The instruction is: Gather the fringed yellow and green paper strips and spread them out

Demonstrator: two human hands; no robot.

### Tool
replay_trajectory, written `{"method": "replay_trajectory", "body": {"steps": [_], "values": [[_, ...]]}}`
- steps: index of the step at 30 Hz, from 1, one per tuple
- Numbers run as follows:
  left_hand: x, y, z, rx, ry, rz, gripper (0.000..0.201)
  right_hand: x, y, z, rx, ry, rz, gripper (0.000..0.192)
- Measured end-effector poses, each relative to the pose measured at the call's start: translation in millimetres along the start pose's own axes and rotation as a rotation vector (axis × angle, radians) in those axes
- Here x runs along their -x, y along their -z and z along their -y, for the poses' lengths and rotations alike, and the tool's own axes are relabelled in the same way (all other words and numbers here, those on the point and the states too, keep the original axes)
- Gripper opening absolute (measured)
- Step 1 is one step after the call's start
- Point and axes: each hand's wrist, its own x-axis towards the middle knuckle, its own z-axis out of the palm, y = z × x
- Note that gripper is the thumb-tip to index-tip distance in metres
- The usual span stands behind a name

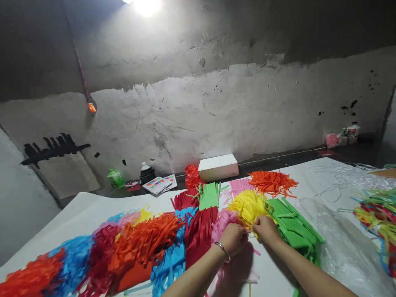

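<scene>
My left hand, with a metal bangle on the wrist, and my right hand meet at the near edge of a heap of yellow fringed paper. Both hands pinch yellow strips between closed fingers. Pink fringed paper lies under my left hand. A stack of green fringed paper lies right beside my right hand. All of it rests on a white sheet spread over the floor.
Heaps of red, blue and orange fringed paper run to the left. More orange fringe and a white box lie beyond, near the wall. Clear plastic and a mixed-colour heap sit at right.
</scene>
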Motion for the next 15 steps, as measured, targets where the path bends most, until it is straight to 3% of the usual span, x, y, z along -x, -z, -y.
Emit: {"method": "replay_trajectory", "body": {"steps": [6, 11, 15], "values": [[-19.5, -7.7, -8.9, 0.078, 0.154, -0.005, 0.021, 8.2, -14.3, -11.5, -0.168, -0.018, -0.008, 0.019], [-28.5, -10.1, -11.0, 0.153, 0.255, -0.01, 0.023, 8.6, -4.5, -15.1, -0.154, 0.016, -0.087, 0.019], [-21.6, -4.6, -12.0, 0.147, 0.266, 0.055, 0.023, 3.7, 5.2, -11.4, -0.067, 0.036, -0.112, 0.02]]}}
